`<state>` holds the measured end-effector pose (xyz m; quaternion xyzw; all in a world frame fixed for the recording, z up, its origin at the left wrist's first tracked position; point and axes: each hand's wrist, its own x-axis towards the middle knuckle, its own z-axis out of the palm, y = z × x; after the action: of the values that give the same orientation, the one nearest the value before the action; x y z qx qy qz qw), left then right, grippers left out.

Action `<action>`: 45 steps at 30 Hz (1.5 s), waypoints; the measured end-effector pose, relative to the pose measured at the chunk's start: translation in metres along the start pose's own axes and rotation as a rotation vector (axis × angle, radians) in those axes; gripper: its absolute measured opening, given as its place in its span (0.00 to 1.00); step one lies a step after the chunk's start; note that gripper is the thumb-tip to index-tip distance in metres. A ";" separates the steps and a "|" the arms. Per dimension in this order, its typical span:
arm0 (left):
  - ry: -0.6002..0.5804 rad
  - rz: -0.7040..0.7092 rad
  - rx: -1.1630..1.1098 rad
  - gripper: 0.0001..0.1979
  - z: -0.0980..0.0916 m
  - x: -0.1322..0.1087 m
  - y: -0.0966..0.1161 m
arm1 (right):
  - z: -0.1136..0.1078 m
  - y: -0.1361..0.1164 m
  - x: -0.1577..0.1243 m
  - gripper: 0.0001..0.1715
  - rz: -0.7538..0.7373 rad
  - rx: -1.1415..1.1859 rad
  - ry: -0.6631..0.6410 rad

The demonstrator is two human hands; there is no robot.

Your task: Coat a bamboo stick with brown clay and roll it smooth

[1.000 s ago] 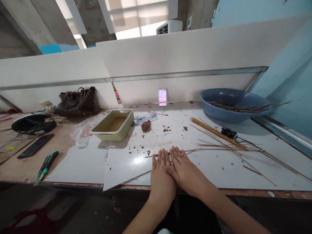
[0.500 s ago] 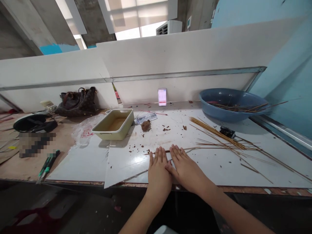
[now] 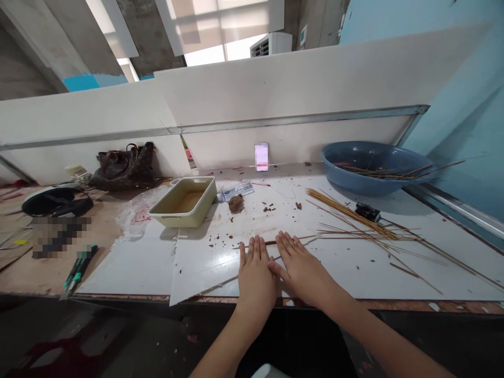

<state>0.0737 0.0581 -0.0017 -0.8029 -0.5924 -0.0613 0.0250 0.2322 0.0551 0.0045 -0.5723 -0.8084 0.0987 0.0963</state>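
My left hand and my right hand lie flat side by side on the white work surface, fingers stretched forward and palms down. A thin stick coated with brown clay lies across under my fingertips. A lump of brown clay sits farther back, with brown crumbs scattered around it. A loose pile of thin bamboo sticks fans out to the right of my right hand.
A cream rectangular tray stands left of the clay lump. A blue basin with sticks sits at the back right. A brown bag, a black helmet and green pens lie at left. White partition boards back the bench.
Both hands have slid a little toward me over the clay-coated stick, and the fingers have drawn slightly apart. Nothing else on the bench has moved.
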 end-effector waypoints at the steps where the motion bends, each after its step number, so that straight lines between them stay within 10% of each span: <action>1: -0.022 -0.023 -0.001 0.31 -0.002 0.008 0.001 | -0.003 0.001 0.007 0.55 0.006 0.002 -0.002; 14: 0.092 0.087 0.049 0.33 0.007 -0.039 0.006 | 0.006 0.000 -0.031 0.47 -0.059 0.078 0.064; 23: -0.101 0.129 -0.028 0.36 -0.003 0.013 0.015 | -0.004 -0.001 0.019 0.48 -0.015 0.113 -0.027; 31: -0.031 0.158 -0.037 0.33 0.005 -0.020 0.003 | 0.002 -0.004 -0.013 0.50 -0.040 0.073 -0.026; 39: -0.113 0.058 -0.010 0.33 -0.003 0.022 0.007 | -0.016 0.000 0.021 0.48 -0.006 0.026 -0.089; 45: -0.032 0.070 -0.018 0.32 0.006 -0.012 0.002 | -0.009 -0.001 -0.008 0.51 -0.038 0.015 -0.084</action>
<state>0.0725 0.0471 -0.0095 -0.8241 -0.5639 -0.0529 0.0107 0.2367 0.0475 0.0127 -0.5514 -0.8217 0.1270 0.0682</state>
